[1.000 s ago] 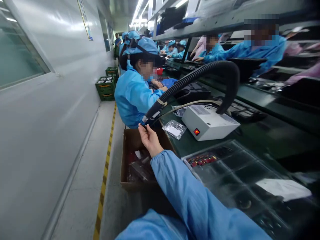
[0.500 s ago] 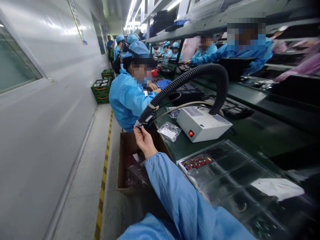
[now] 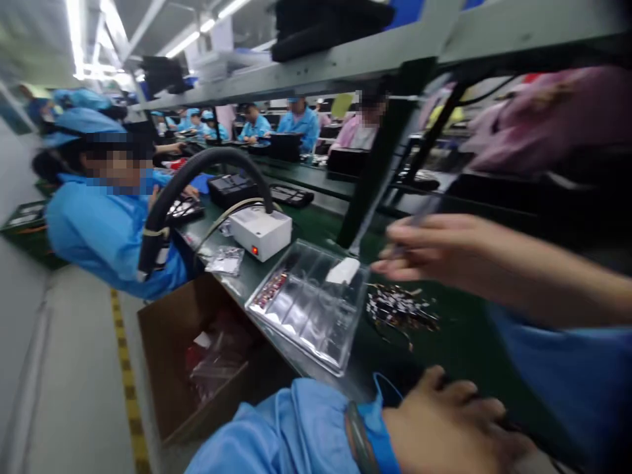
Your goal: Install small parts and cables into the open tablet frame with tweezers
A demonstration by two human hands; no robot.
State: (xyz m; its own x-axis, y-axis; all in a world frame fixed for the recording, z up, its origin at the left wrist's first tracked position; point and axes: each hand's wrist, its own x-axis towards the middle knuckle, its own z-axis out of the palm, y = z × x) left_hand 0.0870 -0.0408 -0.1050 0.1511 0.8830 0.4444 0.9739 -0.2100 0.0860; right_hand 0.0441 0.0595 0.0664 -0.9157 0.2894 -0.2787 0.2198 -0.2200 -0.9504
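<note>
My left hand (image 3: 444, 424) lies low on the green bench (image 3: 464, 342) at the bottom, a strap on its blue-sleeved wrist. Its fingers are bent and smeared by motion, so I cannot make out whether they hold anything. My right hand (image 3: 434, 253) hovers above the bench with its fingers pinched on a thin grey tool (image 3: 417, 220), also blurred. A heap of small dark components (image 3: 399, 309) lies just under it. Left of the heap is a clear plastic tray (image 3: 316, 329) holding small red parts (image 3: 269, 289) and a white piece (image 3: 343, 270).
A white box with a red light (image 3: 261, 232) and a black ribbed hose (image 3: 197, 171) stand further left, beside a small plastic bag (image 3: 224, 260). An open cardboard box (image 3: 168, 368) sits beside the bench. A co-worker in blue (image 3: 99, 224) sits close by; others work along the line.
My view has swung right along the bench. My left hand has left the hose nozzle and come down near me. My right hand has come into sight.
</note>
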